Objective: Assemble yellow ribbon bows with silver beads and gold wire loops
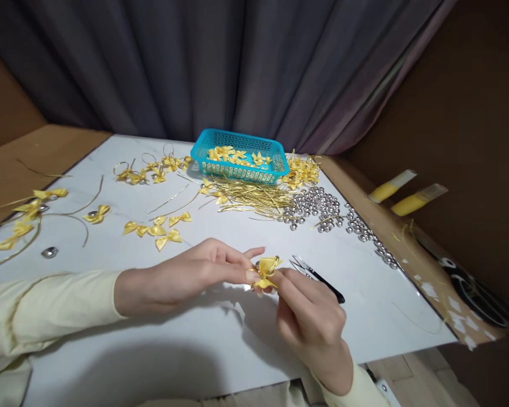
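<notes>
A small yellow ribbon bow (267,270) is pinched between the fingertips of both my hands above the white board (220,339). My left hand (182,278) reaches in from the left, thumb and fingers closed on the bow's left side. My right hand (311,319) comes up from below and grips the bow's right side. Something small and silver shows behind the bow, too small to name. Black-handled snips (318,277) lie on the board just right of my hands.
A blue basket (237,167) with yellow bows stands at the back. Gold wires (254,198) and silver beads (318,206) lie before it. Loose yellow bows (159,229) and wired bows (29,217) are spread to the left. Black scissors (470,285) and two yellow tubes (407,192) lie at right.
</notes>
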A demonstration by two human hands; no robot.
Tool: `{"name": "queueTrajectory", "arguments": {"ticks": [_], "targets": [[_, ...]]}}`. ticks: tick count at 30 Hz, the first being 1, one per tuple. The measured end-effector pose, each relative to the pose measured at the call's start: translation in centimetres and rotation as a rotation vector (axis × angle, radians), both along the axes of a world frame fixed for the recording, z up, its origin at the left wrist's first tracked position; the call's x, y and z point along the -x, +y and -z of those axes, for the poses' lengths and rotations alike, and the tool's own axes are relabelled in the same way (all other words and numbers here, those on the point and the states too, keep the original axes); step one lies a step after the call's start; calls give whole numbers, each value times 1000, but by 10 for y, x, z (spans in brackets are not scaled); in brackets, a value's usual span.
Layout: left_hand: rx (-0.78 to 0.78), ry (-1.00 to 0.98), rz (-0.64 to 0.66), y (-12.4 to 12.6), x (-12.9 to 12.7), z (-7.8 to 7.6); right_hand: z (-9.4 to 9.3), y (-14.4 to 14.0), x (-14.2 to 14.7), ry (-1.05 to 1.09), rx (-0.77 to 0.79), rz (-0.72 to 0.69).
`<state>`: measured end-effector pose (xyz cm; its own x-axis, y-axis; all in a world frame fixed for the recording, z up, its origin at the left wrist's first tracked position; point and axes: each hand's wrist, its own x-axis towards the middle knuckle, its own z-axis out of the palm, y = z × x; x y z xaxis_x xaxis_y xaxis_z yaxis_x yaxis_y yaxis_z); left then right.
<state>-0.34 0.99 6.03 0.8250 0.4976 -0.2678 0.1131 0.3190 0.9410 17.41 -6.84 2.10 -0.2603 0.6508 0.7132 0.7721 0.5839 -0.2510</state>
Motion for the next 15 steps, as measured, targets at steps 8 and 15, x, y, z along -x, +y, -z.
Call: {"name": "queueTrajectory", "arguments": {"ticks": [8, 15], "targets": [[-141, 32, -19, 0, -2, -9, -1, 2, -2, 128, 142, -78], [-435, 118, -81, -6, 0, -8, 1, 6, -4, 207, 200, -148]]}}
